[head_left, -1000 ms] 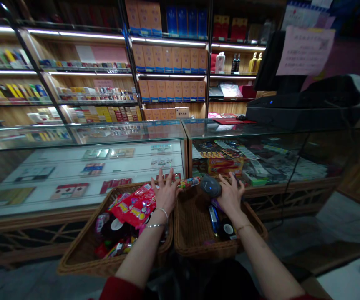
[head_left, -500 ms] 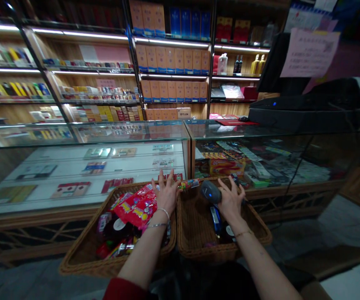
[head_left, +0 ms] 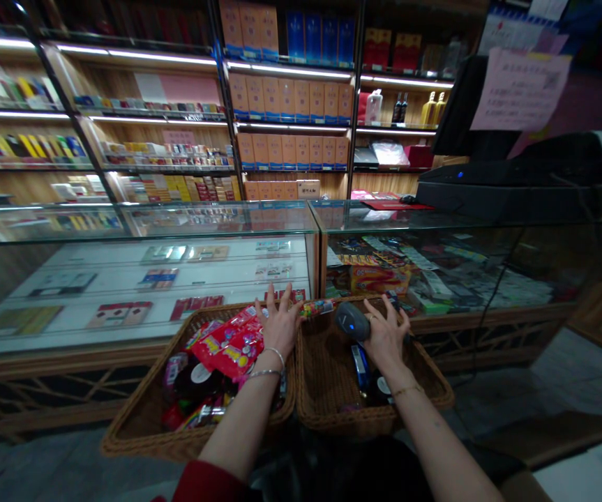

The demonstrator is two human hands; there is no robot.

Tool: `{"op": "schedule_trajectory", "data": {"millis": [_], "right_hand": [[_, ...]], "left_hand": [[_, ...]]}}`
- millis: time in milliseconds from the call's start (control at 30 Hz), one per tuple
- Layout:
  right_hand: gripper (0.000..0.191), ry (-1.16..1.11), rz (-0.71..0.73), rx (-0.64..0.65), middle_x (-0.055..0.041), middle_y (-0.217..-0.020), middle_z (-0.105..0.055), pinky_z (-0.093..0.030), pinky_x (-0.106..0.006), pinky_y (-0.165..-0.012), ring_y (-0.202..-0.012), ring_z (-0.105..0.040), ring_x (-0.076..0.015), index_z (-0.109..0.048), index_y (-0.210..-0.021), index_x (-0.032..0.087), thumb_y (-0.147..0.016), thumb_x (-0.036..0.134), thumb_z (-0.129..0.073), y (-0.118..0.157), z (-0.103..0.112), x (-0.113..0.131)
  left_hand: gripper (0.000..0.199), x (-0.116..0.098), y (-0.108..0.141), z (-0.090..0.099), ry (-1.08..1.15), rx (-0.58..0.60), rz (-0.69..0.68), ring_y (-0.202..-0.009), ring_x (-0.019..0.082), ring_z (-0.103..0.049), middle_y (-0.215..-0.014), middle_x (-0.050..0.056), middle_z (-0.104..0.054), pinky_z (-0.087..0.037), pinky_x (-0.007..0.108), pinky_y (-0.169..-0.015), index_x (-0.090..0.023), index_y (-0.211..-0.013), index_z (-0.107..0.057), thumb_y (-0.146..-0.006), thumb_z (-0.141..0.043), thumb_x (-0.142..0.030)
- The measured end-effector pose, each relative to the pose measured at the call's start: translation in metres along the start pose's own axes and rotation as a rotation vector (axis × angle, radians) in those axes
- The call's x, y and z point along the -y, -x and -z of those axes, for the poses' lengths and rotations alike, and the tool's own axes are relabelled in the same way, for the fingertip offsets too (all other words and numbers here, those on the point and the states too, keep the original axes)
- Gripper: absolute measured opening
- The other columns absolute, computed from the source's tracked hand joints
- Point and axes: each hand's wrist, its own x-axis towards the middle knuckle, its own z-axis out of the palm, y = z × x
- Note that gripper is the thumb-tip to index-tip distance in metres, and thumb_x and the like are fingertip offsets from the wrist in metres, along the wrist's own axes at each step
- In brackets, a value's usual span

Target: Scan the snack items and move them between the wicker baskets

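Grey scanner (head_left: 350, 319) fills right hand (head_left: 386, 336), left hand (head_left: 280, 328) pinches wrapped tube (head_left: 321, 307) at nine o'clock; I judge scanning, steady aim needed next.

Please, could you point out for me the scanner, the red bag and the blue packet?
Scanner (head_left: 350, 321): head camera view, on its rounded grey end.
Red bag (head_left: 231, 344): head camera view, on its printed front.
Blue packet (head_left: 360, 367): head camera view, on the middle of its wrapper.
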Motion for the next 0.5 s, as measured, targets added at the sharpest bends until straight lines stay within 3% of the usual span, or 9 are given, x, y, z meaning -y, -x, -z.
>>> {"op": "schedule_trajectory", "data": {"millis": [500], "right_hand": [[0.021,-0.001,-0.009,-0.002,-0.0022,-0.129,-0.067,-0.014,-0.058,-0.109,-0.143,-0.029,-0.0285,-0.068,-0.088,0.024,-0.074,0.016,-0.055,0.0010,-0.0018,-0.0010]], "left_hand": [[0.037,-0.0013,0.0005,0.0011,0.010,0.011,0.008,-0.151,0.040,-0.006,-0.162,-0.005,-0.027,-0.007,0.073,-0.115,-0.040,-0.125,-0.064,-0.088,-0.059,-0.041]]}}
